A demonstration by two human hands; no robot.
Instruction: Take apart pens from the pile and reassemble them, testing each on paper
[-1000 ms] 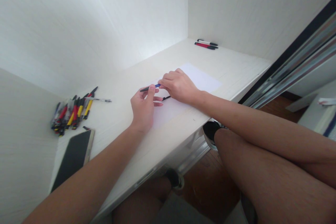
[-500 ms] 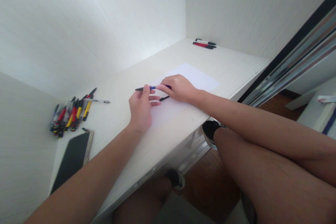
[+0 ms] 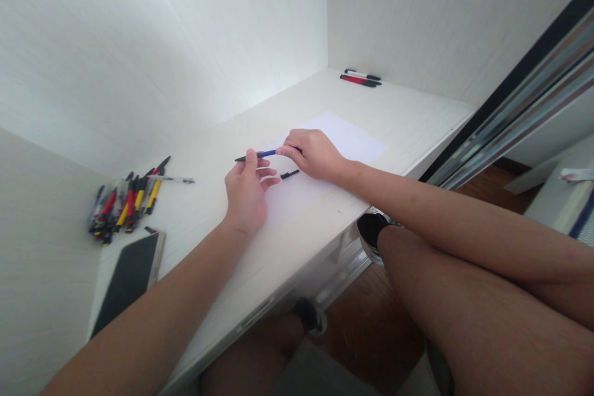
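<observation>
A blue and black pen (image 3: 256,155) is held level just above the white desk (image 3: 408,117). My left hand (image 3: 245,192) pinches its black front part with thumb and fingers. My right hand (image 3: 312,153) is closed on its blue rear end. Both hands hover over a white sheet of paper (image 3: 352,139). A small black pen part (image 3: 289,174) lies on the sheet between my hands.
A pile of several red, yellow and black pens (image 3: 124,201) lies at the left, with one clear pen (image 3: 172,179) beside it. A dark phone (image 3: 127,278) rests near the desk's front left edge. Two pens (image 3: 361,78) lie at the far wall. My bare knees are below the desk edge.
The pen has slid a little to the left between my hands. My left hand has drawn slightly left and away from the right; the small black part now lies uncovered.
</observation>
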